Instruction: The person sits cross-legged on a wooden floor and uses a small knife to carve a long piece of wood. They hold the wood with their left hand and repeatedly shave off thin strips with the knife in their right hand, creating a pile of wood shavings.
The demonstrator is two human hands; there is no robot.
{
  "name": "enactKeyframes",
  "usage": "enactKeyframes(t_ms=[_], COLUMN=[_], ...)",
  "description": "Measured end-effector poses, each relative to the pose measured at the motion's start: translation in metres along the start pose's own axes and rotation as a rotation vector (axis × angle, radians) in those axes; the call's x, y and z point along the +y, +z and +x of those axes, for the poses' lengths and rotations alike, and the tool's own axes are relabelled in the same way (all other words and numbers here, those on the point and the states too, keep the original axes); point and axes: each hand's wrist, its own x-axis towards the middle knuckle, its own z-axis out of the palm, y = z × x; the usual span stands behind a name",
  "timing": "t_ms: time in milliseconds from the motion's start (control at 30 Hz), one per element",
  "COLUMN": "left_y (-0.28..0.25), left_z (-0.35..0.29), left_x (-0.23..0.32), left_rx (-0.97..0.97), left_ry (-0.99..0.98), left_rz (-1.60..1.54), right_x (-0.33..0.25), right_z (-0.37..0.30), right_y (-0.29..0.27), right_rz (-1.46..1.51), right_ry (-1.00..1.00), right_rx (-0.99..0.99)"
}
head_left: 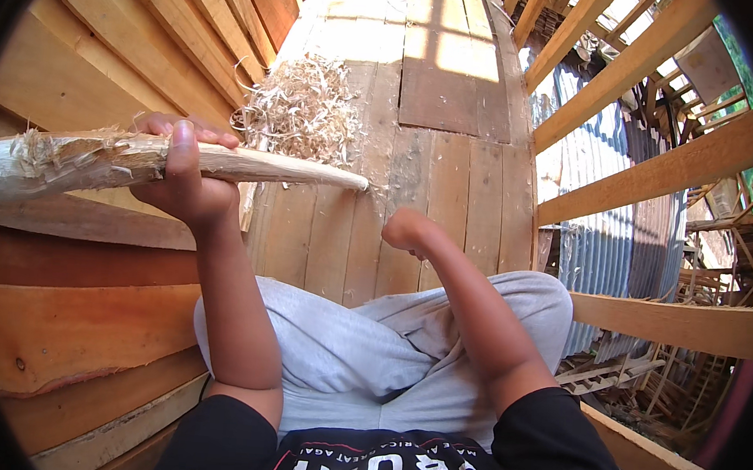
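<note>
The left hand (180,173) is clamped around a whittled wooden stake (137,161), holding it level so its tapered tip rests on the plank floor (450,179) beside a heap of shavings (302,112). The right hand (407,230) looks clenched, apparently holding nothing.

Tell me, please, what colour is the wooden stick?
Pale cream wooden stick, seen in the head view.
</note>
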Motion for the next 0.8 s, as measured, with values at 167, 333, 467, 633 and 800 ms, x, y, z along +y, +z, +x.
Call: enactKeyframes(t_ms=[167, 333, 467, 633, 800], left_y=[-0.006, -0.021, -0.031, -0.045, -0.045], left_z=[0.003, 0.019, 0.027, 0.034, 0.034], left_x=[0.003, 0.014, 0.031, 0.032, 0.034], left_rx=[0.012, 0.032, 0.140, 0.099, 0.140], left_ry=[-0.026, 0.070, 0.127, 0.155, 0.131], left_rz=[0.048, 0.112, 0.126, 0.038, 0.125], right_x=[-0.001, 0.022, 0.025, 0.037, 0.070], right_z=[-0.004, 0.036, 0.025, 0.011, 0.019], right_y=[-0.009, 0.000, -0.015, -0.045, -0.067], right_rz=[-0.252, -0.321, -0.269, -0.208, -0.173], right_ry=[-0.119, -0.208, -0.224, -0.207, -0.324], right_rx=[0.070, 0.221, 0.292, 0.391, 0.392])
